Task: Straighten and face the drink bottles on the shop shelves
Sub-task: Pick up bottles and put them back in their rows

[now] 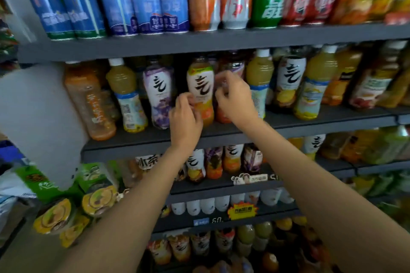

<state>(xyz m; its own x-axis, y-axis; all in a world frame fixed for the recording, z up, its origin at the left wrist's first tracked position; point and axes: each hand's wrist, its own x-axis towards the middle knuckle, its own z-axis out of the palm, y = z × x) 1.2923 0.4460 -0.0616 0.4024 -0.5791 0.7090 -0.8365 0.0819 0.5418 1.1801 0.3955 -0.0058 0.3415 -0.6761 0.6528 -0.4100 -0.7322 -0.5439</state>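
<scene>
Two bare forearms reached up from six o'clock. The left hand (185,117) curled its fingers against the lower side of an orange-and-white bottle (200,86); the right hand (233,97), at its three o'clock, seemingly pinched a blurred neighbouring bottle. The full plastic bottle looked weighty, stiff and slick, best gripped at its waist. It stood upright mid-shelf (310,122), label forward.

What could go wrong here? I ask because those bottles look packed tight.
1. The left hand and right hand work either side of the orange-bottomed white-label bottle; turning it could nudge the purple-label bottle beside it.
2. It stands near the shelf edge, so a slipped grip might tip it off.
3. The picture is blurred, so the hold on it is unclear.
</scene>
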